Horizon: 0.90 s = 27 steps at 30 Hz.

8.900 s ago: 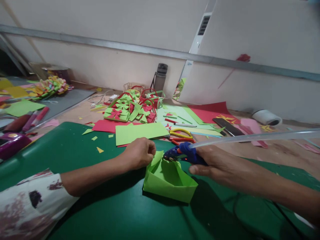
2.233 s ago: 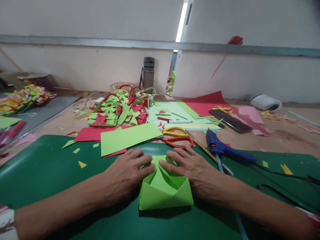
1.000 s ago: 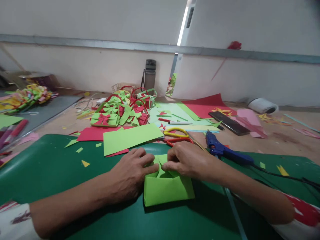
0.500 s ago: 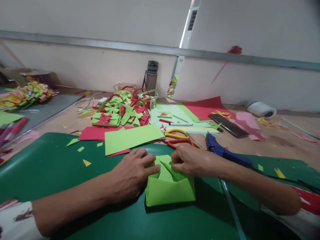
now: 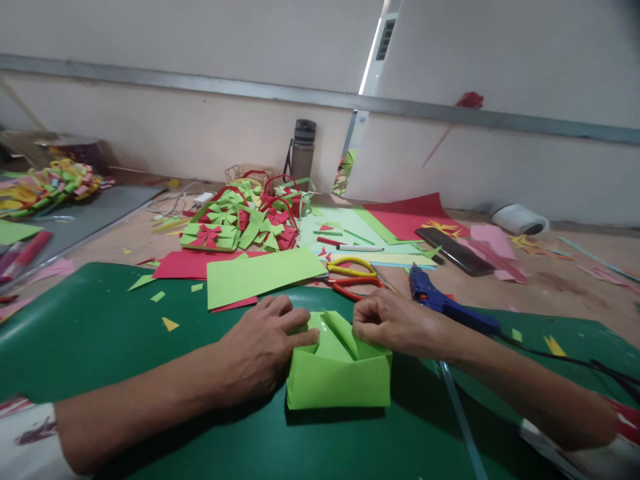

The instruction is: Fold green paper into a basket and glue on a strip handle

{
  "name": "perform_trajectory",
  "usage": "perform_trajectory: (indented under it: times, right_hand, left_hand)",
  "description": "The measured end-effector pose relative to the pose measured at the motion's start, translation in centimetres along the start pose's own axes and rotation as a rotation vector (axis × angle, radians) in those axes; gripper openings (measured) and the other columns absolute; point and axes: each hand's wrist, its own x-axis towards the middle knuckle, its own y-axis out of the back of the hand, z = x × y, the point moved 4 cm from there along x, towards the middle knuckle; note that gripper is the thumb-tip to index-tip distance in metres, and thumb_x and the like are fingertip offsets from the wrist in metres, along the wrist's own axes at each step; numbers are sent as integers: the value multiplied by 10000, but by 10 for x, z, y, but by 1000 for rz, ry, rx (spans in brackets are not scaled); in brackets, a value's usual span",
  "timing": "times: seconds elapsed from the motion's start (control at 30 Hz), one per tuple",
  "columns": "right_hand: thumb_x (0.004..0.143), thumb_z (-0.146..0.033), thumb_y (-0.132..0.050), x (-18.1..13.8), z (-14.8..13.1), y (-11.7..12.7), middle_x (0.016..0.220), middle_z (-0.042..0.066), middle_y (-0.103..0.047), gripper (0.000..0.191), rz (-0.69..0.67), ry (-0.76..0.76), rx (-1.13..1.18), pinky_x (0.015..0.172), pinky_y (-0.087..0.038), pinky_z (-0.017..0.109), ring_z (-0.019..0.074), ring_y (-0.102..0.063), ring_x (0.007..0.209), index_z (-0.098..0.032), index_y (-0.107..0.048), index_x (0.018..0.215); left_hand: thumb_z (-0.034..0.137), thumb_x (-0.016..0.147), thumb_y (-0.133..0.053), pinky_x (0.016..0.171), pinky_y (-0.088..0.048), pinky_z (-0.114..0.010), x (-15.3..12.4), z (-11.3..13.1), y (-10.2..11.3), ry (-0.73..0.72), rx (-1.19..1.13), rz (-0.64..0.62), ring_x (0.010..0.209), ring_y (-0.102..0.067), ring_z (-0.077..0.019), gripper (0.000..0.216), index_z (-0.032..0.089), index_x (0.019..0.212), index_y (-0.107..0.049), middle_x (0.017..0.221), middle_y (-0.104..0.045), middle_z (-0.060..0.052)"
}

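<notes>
In front of me a folded lime-green paper box [image 5: 340, 383] stands on the green mat [image 5: 220, 447], its front wall upright and its back flaps partly folded in. My left hand [image 5: 265, 347] is closed at the box's back left corner, with the thumb inside and the fingers outside. My right hand [image 5: 383, 320] has its fingers curled on the back right flap, pinching the paper at its edge. A shiny spot shows on the inner left flap. The fingertips of both hands are partly hidden by the paper.
Behind the box lie scissors [image 5: 353, 277], a blue glue gun [image 5: 445, 300] and a flat green sheet [image 5: 265, 273]. Further back are small finished paper bags [image 5: 235, 223], a phone [image 5: 455, 252] and a bottle [image 5: 302, 150]. A clear glue stick [image 5: 463, 417] lies on the right.
My right hand has shifted slightly right along the back flap, showing more of the fold. My left hand stays at its corner.
</notes>
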Motion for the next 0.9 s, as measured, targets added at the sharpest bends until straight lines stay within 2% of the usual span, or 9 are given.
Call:
perform_trajectory:
  times: [0.23,0.37,0.43,0.57,0.67,0.77,0.9]
  right_hand:
    - [711,-319,-536,-14,11,3,501,-58,-390,219,62,-82,247,442,-243,220,74,-318,470,-179,-466,558]
    - [755,-500,-521,-17,6,-2,572,-8,-526,355,32,-26,567,509,-352,241,97,-443,515,-164,-540,643]
    - [767,-505,-518,-16,5,-2,635,16,-577,360,73,16,640,557,-388,252,105,-484,556,-155,-565,697]
    - [728,-286,-578,-11,13,-3,615,-16,-555,147,194,15,456,552,-377,233,99,-475,564,-154,-564,664]
    - [698,-172,-560,-10,14,-9,635,-21,-568,28,193,52,282,552,-372,225,104,-494,582,-157,-582,690]
    - [693,-132,-556,-12,11,-15,652,-12,-591,59,200,66,124,550,-355,218,113,-516,598,-160,-606,710]
    - [709,-175,-595,-14,7,-18,648,0,-607,23,248,28,-2,536,-326,220,125,-523,595,-164,-615,705]
  left_hand:
    - [233,855,-448,728,-351,-386,0,0,0,11,-4,-9,862,-411,-233,297,234,1145,-512,1068,-529,-71]
    - [171,808,-472,726,-347,-387,-1,0,-2,7,14,-18,853,-404,-230,364,239,1165,-502,1087,-525,-67]
    - [152,798,-472,725,-345,-385,-1,-1,-3,2,23,-8,849,-400,-228,379,239,1166,-503,1086,-526,-68]
    - [154,800,-482,720,-343,-377,0,-2,-1,-10,32,-1,840,-401,-223,375,239,1165,-507,1074,-536,-67]
    - [168,806,-495,723,-341,-373,0,-1,1,-23,40,14,840,-406,-221,355,242,1152,-519,1072,-542,-67]
    - [175,805,-507,711,-335,-366,-1,1,2,-34,56,20,827,-406,-218,345,242,1143,-525,1066,-546,-68]
    - [148,808,-488,713,-334,-369,-2,0,1,-21,61,4,827,-407,-218,338,243,1131,-521,1068,-539,-66]
